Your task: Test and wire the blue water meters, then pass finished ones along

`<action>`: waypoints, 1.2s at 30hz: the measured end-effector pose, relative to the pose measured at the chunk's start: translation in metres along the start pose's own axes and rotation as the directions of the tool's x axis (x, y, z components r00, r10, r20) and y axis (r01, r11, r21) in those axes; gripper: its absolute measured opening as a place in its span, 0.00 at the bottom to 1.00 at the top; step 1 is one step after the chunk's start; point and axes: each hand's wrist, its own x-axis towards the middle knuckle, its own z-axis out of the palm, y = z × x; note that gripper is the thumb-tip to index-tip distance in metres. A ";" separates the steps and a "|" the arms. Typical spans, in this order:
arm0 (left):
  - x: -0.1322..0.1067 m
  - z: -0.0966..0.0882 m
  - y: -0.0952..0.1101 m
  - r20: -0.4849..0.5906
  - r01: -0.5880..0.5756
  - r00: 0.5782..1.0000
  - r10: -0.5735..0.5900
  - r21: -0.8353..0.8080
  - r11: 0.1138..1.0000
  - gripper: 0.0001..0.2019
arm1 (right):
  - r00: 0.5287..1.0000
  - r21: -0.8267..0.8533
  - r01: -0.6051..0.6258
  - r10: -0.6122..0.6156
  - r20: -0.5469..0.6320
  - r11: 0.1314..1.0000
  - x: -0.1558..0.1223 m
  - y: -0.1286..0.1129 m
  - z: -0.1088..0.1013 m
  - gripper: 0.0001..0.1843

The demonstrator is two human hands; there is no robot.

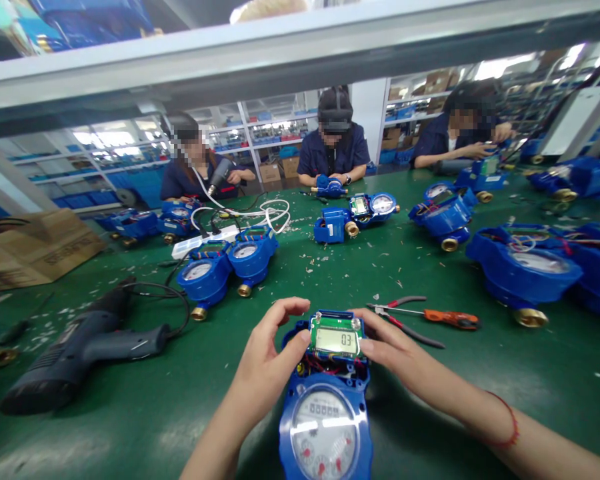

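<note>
A blue water meter lies in front of me, its round dial facing up and its electronics box uncovered at the far end. On that box sits a green circuit board with a small LCD that reads about 0.3; thin coloured wires show beneath it. My left hand has its thumb on the board's left edge, the index finger curved above the far left corner. Along the right edge, the thumb and fingers of my right hand press against the board and box. Both hands grip the board between them.
Pliers and an orange screwdriver lie right of the meter. A heat gun rests at left, near more blue meters and a power strip. Several meters stand at right. Three co-workers sit opposite, under a shelf beam.
</note>
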 end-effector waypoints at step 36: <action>-0.004 0.016 -0.002 0.113 -0.092 0.989 0.094 -0.021 0.996 0.10 | 0.900 -0.238 -0.062 -0.049 -0.433 0.969 -0.005 0.038 -0.014 0.26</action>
